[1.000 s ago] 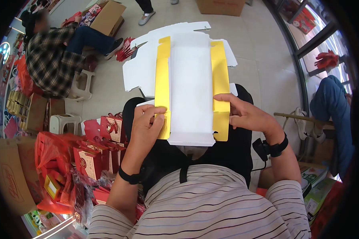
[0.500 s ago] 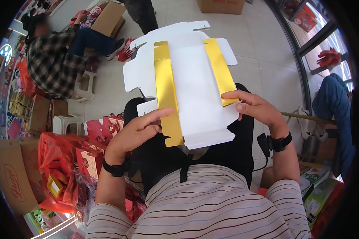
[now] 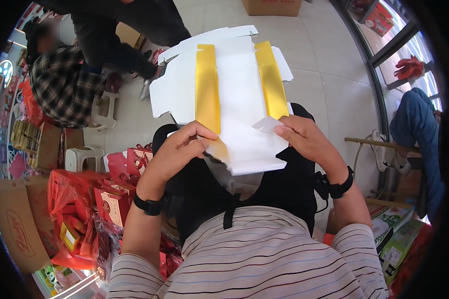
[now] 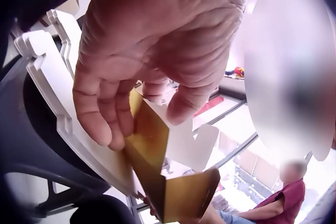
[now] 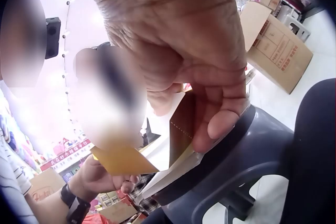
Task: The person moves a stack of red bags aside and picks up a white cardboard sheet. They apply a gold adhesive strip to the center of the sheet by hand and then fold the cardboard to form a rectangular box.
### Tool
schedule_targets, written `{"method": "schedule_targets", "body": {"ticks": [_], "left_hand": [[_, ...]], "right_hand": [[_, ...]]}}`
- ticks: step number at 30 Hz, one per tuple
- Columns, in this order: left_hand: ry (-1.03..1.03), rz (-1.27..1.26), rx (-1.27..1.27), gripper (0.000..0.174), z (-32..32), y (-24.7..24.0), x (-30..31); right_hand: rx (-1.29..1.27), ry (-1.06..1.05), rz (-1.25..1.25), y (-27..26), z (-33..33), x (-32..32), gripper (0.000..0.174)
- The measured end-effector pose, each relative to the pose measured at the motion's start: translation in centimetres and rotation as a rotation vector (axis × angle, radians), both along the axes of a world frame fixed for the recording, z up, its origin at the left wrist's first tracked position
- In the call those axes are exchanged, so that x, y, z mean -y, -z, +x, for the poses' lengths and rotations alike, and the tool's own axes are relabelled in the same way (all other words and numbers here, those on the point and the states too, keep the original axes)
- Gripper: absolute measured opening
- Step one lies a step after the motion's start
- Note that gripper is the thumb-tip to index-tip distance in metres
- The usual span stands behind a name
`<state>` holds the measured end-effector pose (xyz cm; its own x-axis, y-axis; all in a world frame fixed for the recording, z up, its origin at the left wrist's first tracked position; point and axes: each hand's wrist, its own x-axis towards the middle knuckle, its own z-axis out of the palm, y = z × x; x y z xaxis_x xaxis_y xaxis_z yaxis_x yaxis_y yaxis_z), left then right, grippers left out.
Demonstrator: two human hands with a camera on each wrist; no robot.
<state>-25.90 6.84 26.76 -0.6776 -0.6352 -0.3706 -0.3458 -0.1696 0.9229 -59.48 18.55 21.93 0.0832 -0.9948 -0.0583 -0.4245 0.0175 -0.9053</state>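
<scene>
A white cardboard piece (image 3: pixel 239 94) with raised gold side strips (image 3: pixel 207 89) lies over the person's lap, above more flat white card (image 3: pixel 172 82). My left hand (image 3: pixel 177 152) pinches the near end of the left strip, which bends inward. In the left wrist view, the left hand (image 4: pixel 157 40) has its thumb and fingers around the gold flap (image 4: pixel 149 142). At the opposite edge, my right hand (image 3: pixel 312 142) pinches a folded flap, white side showing. The right wrist view shows the right hand (image 5: pixel 178 40) with fingers behind the brown-gold card (image 5: pixel 182 121).
Red gift bags (image 3: pixel 112 199) and a cardboard carton (image 3: pixel 22 222) stand at the left, near a white stool (image 3: pixel 80 158). A person in a checked shirt (image 3: pixel 57 87) sits beyond, with someone in dark trousers (image 3: pixel 119 30) beside them. Glass framing (image 3: pixel 384 65) runs along the right.
The near flaps on both sides have folded inward under the hands. The left hand has moved up a little. The person in dark trousers has come closer on the left.
</scene>
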Motion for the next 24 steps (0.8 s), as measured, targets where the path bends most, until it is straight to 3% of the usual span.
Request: {"method": "schedule_targets", "body": {"ticks": [2, 6, 10, 19, 22, 24], "left_hand": [[0.012, 0.026, 0.018, 0.024, 0.1, 0.6, 0.7], [0.061, -0.722, 0.189, 0.025, -2.5, 1.3, -0.5], [0.053, -0.998, 0.397, 0.02, -5.0, 1.6, -1.9], [0.143, -1.183, 0.42, 0.017, -6.4, 1.9, -2.1], [0.133, -1.112, 0.513, 0.016, -6.6, 1.3, -2.1], [0.054, -1.268, 0.423, 0.014, -6.6, 1.6, -1.8]], "right_hand": [[0.005, 0.017, 0.076, -0.8, 0.4, 0.2, 0.038], [0.019, 0.049, 0.045, -1.1, 1.3, 0.6, 0.041], [0.075, 0.139, -0.017, -1.5, 2.0, 0.9, 0.042], [-0.386, 0.072, -0.166, -2.0, 2.6, 1.5, 0.029], [-0.46, 0.053, -0.196, -2.0, 3.0, 1.6, 0.023], [-0.509, 0.044, -0.206, -2.4, 3.2, 1.7, 0.02]]}}
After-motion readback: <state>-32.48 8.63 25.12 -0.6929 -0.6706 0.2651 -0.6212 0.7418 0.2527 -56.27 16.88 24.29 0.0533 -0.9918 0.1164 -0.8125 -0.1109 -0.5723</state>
